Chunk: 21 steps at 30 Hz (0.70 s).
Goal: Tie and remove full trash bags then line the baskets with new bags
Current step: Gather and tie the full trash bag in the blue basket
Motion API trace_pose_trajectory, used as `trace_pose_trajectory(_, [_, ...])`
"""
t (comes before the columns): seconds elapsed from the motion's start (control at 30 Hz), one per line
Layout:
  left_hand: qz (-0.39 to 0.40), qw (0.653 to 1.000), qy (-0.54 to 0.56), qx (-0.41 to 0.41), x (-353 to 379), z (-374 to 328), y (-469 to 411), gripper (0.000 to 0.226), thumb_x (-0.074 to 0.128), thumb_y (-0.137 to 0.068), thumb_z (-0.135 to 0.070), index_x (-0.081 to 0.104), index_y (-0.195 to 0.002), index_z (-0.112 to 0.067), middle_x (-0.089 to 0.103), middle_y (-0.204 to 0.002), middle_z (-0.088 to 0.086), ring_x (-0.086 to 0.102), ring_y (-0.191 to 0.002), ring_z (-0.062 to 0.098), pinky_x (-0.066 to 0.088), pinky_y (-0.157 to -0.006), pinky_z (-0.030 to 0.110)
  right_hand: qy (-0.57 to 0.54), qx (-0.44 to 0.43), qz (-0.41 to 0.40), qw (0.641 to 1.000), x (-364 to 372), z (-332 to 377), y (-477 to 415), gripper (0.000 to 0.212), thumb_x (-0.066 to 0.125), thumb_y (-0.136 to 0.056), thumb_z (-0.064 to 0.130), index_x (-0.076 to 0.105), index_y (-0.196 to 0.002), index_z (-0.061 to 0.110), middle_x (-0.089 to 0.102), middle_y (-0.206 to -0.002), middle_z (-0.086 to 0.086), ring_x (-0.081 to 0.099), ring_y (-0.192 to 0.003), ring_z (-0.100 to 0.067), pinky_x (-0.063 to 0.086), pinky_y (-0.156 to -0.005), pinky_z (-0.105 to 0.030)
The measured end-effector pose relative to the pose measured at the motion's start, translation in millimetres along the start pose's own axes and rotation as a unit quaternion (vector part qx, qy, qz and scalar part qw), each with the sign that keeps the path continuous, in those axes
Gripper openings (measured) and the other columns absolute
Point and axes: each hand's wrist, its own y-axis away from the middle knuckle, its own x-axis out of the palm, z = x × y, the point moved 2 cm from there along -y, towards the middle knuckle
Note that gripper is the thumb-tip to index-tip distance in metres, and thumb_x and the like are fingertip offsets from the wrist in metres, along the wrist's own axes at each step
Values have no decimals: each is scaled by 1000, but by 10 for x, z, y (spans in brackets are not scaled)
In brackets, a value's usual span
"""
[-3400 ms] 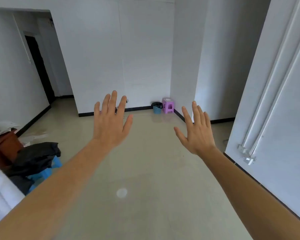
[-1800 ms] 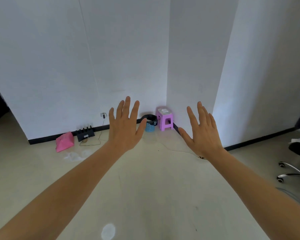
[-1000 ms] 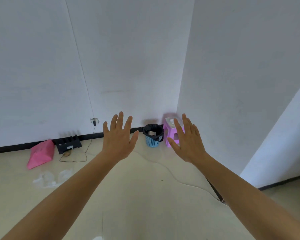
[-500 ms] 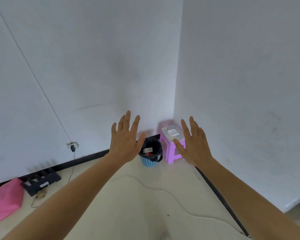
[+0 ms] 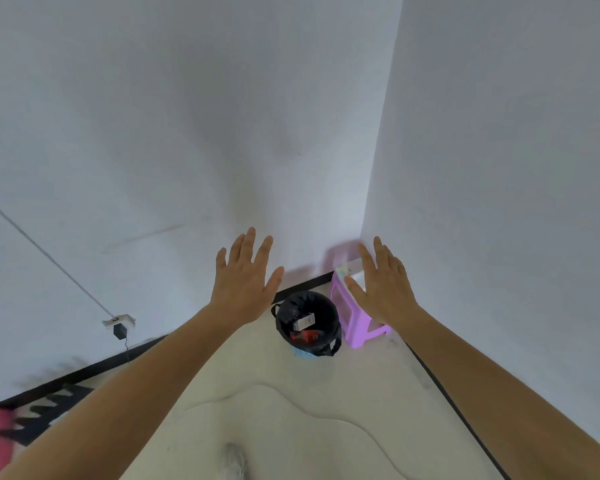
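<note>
Black-bagged blue basket [image 5: 307, 325] sits nearer than half a second ago, left hand [image 5: 245, 282] and right hand [image 5: 381, 284] still spread, empty.

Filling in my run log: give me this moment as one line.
stage: approach | left hand: open, empty | right hand: open, empty | basket: corner, black bag untied, trash inside | purple stool: beside it

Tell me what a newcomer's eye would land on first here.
Two bare hands, the left hand and the right hand, raised open with fingers spread, holding nothing. Between them, in the corner of the white walls, stands a small basket lined with a black trash bag holding some litter, with a purple stool just to its right.
</note>
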Motion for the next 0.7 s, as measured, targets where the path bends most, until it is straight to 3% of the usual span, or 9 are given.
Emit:
trace_pose_trajectory(0.13, [45, 998, 1, 36, 552, 491, -765, 66, 21, -101, -55, 12, -158, -22, 4, -166, 12, 9, -152, 32, 15, -120, 55, 27, 39, 10, 999, 403, 144, -631, 76, 28, -102, 58, 6, -160, 15, 0, -166, -22, 14, -152, -38, 16, -123, -48])
trace_pose_trajectory(0.3, [95, 992, 41, 76, 1291, 998, -1657, 64, 34, -101, -50, 23, -155, -18, 17, -163, 16, 21, -148, 35, 24, -117, 56, 21, 143, 46, 988, 1002, 210, -1165, 79, 21, -98, 63, 10, -160, 15, 4, -166, -22, 16, -152, -38, 16, -122, -47])
trace_pose_trajectory(0.43, [164, 981, 94, 45, 2068, 1198, -2030, 62, 32, -102, -49, 23, -155, -17, 17, -163, 15, 19, -149, 33, 23, -117, 53, -3, 203, 96, 974, 1660, 163, -1403, 76, 27, -100, 61, 11, -160, 16, 5, -166, -19, 16, -152, -36, 18, -123, -48])
trace_pose_trajectory(0.6, [212, 962, 172, -20, 3632, 1280, -1974, 60, 34, -102, -47, 28, -153, -16, 23, -162, 12, 22, -148, 30, 23, -116, 49, -52, 229, 134, 963, 3150, -82, -1565, 76, 32, -98, 61, 13, -159, 20, 13, -165, -16, 19, -151, -32, 18, -121, -46])
trace_pose_trajectory(0.7, [247, 949, 190, -37, 4829, 1262, -1816, 57, 38, -101, -44, 30, -150, -15, 31, -158, 11, 28, -144, 29, 28, -116, 50, -108, 290, 158, 938, 4282, -284, -1565, 83, 39, -96, 64, 9, -159, 19, 19, -163, -16, 18, -151, -31, 15, -121, -47])
